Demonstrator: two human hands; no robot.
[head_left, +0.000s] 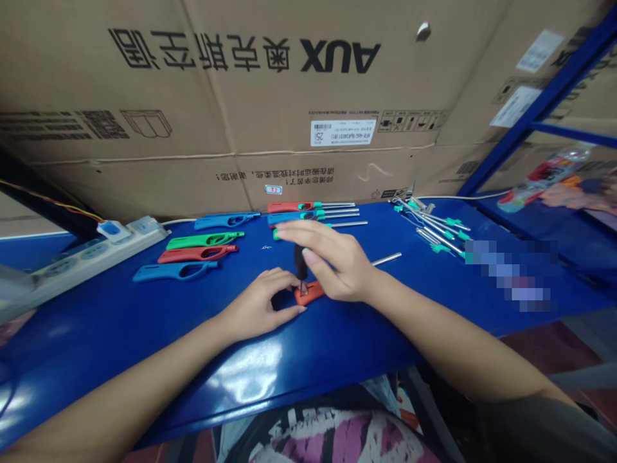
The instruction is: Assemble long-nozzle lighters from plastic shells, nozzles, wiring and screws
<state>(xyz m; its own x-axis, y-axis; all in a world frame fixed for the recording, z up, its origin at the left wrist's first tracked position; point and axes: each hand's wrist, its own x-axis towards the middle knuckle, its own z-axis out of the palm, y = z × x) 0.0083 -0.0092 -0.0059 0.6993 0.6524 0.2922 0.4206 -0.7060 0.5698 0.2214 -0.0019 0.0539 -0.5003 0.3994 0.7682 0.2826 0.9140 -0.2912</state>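
Observation:
My left hand point(260, 302) rests on the blue table and pinches an orange-red lighter body point(311, 292), whose metal tube point(385, 259) sticks out to the right. My right hand point(332, 260) is closed round a small black-handled screwdriver point(300, 260) held upright, its tip down on the orange-red lighter. Both hands meet over the middle of the table.
Blue, green and red lighter shells point(193, 254) lie at left. Assembled lighters with metal tubes point(308, 212) lie behind my hands. Loose metal tubes with teal ends point(436, 228) lie at right. A white power strip point(81, 254) sits far left. Cardboard boxes point(289, 96) wall the back.

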